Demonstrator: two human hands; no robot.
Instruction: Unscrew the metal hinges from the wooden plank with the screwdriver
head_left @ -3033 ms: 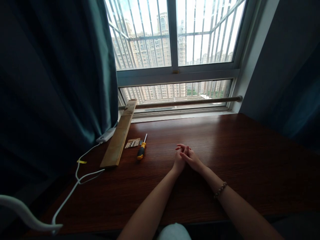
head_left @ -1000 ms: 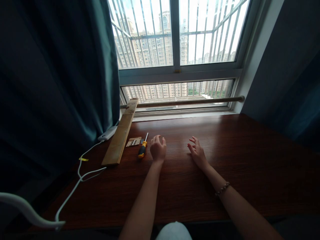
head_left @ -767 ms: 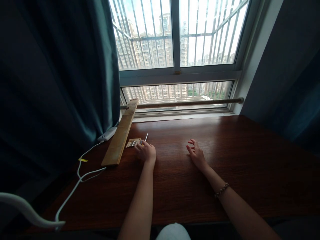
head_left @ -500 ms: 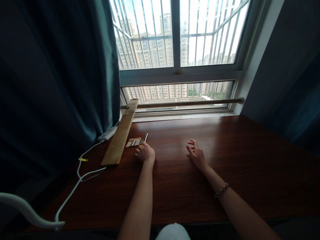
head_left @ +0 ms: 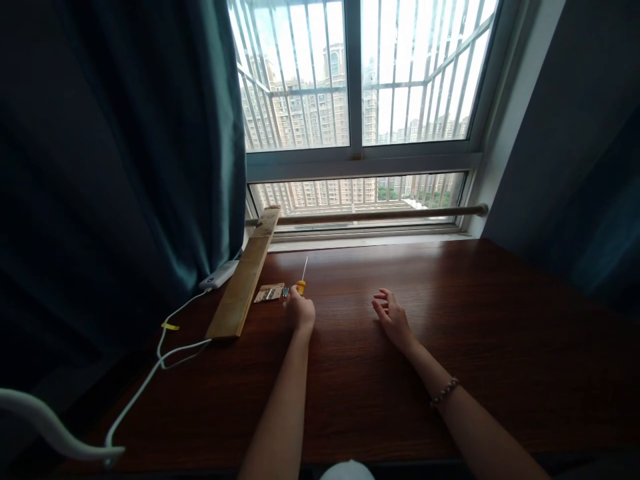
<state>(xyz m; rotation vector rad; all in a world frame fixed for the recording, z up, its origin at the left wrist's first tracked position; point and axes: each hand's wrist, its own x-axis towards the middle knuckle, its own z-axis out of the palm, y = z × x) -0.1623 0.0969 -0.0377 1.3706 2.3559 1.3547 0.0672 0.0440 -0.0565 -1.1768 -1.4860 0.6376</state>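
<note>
The fingers of the left hand (head_left: 301,312) are curled tight around the yellow handle of a screwdriver (head_left: 301,281), whose thin metal shaft points up and away toward the window (head_left: 356,100), with its tip off the counter (head_left: 450,320). The fingers of the right hand (head_left: 393,319) are loosely spread and slightly bent, holding nothing; the heel of the hand rests on the dark wooden counter, well apart from the left hand. A bead bracelet (head_left: 444,391) sits on the right wrist.

Just left of the screwdriver lie a small metal hinge (head_left: 269,293) and a few screws (head_left: 285,291) beside it. Farther left, a long wooden board (head_left: 245,276) runs slantwise from the counter up to the sill, its far end against a wooden rod (head_left: 380,215) that spans the window bottom. A white charger (head_left: 219,275) sits by the board, its cable (head_left: 160,353) trailing off the counter edge. A dark teal curtain (head_left: 125,153) hangs at the left.
</note>
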